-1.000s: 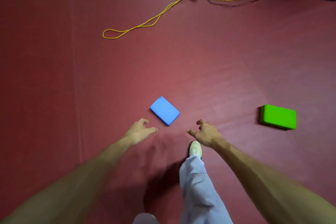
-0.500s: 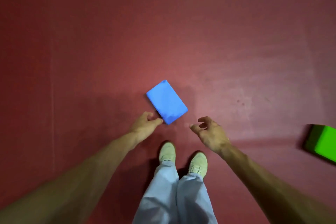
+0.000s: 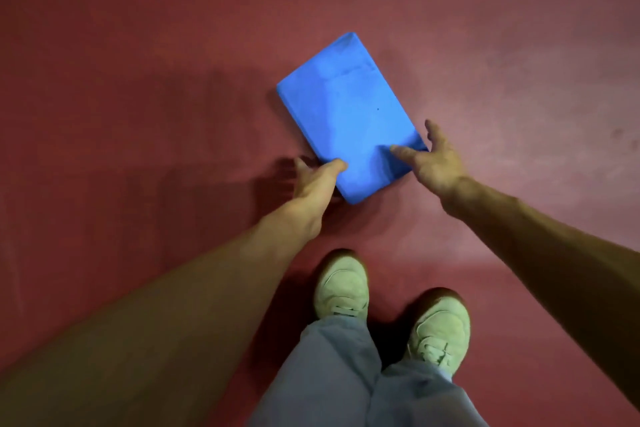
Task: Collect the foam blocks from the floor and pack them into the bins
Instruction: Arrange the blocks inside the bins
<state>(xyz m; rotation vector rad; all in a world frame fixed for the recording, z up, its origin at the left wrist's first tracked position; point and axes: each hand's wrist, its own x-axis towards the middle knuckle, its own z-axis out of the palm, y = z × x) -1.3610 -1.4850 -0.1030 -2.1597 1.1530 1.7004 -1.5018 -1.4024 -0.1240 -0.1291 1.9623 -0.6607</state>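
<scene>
On the left, our left hand (image 3: 317, 184) has its thumb laid over the near long edge of the blue foam block (image 3: 346, 111). Its fingers are tucked against the side below, so this hand pinches the block. The block lies flat on the red floor (image 3: 138, 45), turned at an angle, just ahead of our shoes (image 3: 341, 288). On the right, our right hand (image 3: 434, 163) is spread wide at the near right corner. Its thumb rests on the top face and its fingers reach past the edge, loose and not yet closed round anything.

We judge the step in hand to be the lift. To do it well, we should curl the right fingers under the corner to match the left. We should squeeze only lightly, since foam gives under pressure, and raise both sides together so the block stays level. No bin shows in this view, so we would need to find one before carrying.
</scene>
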